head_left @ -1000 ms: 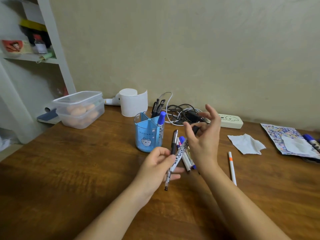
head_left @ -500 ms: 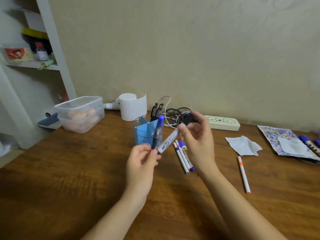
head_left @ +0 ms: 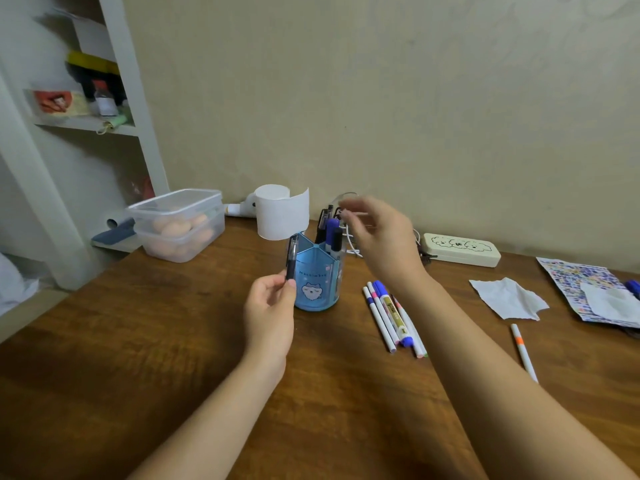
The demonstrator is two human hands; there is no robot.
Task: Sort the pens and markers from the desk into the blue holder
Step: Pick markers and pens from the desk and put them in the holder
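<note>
The blue holder (head_left: 313, 292) stands on the wooden desk with several pens and a blue-capped marker (head_left: 331, 233) upright in its compartments. My left hand (head_left: 272, 308) pinches a black pen (head_left: 291, 258) upright just left of the holder. Blurred by motion, my right hand (head_left: 379, 237) hovers above and right of the holder with its fingers apart and nothing seen in them. Right of the holder, several white pens and markers (head_left: 389, 315) lie in a bunch. A white pen with an orange band (head_left: 523, 351) lies farther right.
A clear lidded food box (head_left: 180, 225) and a paper roll (head_left: 282, 213) stand at the back left. A white power strip (head_left: 462, 249) with cables lies by the wall. A crumpled tissue (head_left: 509, 299) and a patterned pouch (head_left: 588, 289) lie at right.
The patterned marker left my hands and now stands in the holder. My right hand rose above the holder and opened. My left hand holds only the black pen.
</note>
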